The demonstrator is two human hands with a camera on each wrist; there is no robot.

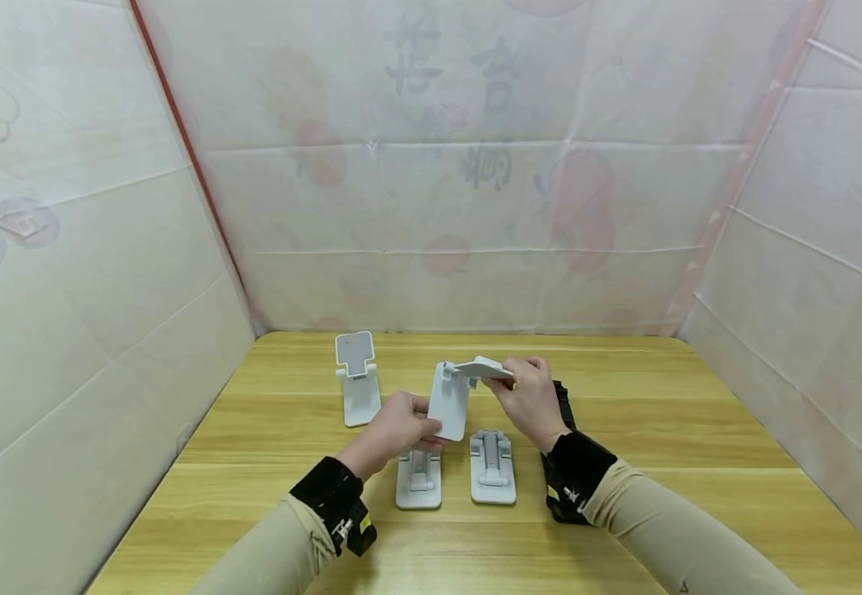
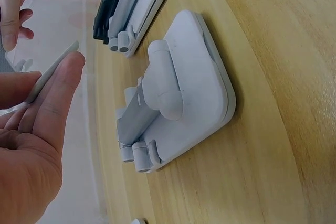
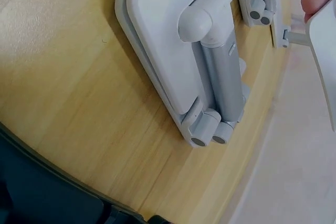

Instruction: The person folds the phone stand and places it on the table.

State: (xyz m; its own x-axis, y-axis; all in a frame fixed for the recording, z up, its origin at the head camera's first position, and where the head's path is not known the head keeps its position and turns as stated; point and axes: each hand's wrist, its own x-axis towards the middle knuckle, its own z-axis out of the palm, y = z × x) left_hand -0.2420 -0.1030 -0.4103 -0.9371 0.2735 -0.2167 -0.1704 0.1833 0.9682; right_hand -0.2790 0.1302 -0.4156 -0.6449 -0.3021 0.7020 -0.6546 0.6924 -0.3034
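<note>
Phone stand (image 1: 451, 398) held above table (image 1: 698, 430) centre, between both hands: left hand (image 1: 393, 426) grips base plate hanging down, right hand (image 1: 531, 397) pinches top plate lying level; hinge toward far edge.

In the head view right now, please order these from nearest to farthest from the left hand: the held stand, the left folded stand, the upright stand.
1. Held stand, in its fingers.
2. Left folded stand, just below.
3. Upright stand, far-left on table.
</note>
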